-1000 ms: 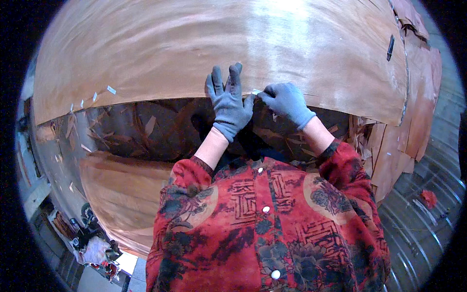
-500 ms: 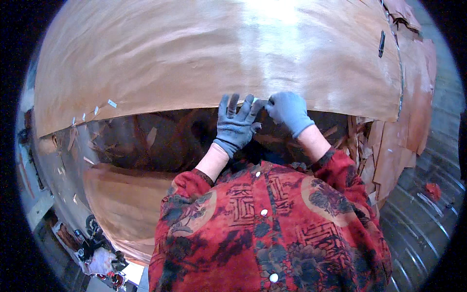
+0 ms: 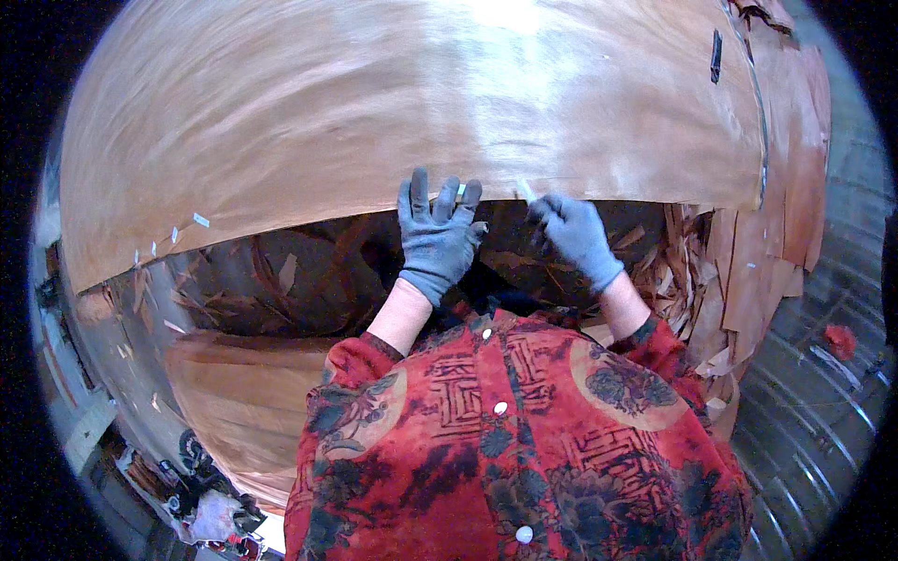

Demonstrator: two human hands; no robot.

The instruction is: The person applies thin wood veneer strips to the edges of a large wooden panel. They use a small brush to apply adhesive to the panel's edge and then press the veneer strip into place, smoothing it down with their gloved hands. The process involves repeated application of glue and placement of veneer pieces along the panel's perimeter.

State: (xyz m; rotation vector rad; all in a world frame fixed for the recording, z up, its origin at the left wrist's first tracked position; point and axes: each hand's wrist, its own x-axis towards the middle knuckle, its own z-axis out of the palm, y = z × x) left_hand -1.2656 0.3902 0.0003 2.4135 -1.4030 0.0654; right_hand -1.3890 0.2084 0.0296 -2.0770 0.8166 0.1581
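Observation:
A broad sheet of brown wood veneer (image 3: 309,122) spreads before me, its near edge running just past my hands. My left hand (image 3: 438,229), in a grey glove, rests with spread fingers on that edge. Between its fingertips shows a small pale piece of tape (image 3: 461,191). Close by on the right, my gloved right hand (image 3: 575,236) is closed, its fingers pinching a short whitish strip (image 3: 526,191) that points up over the veneer edge. Whether that strip is tape or a blade I cannot make out.
Small pale tape pieces (image 3: 201,220) sit along the sheet's left edge. A dark narrow object (image 3: 716,56) lies at its far right. Veneer scraps (image 3: 687,266) litter the ground below the edge. More veneer (image 3: 243,393) is stacked at lower left, and loose sheets (image 3: 786,196) hang at right.
My right hand has drawn away from the left, toward me and to the right, and the whitish strip now shows in it. My left hand has shifted slightly left, still on the edge.

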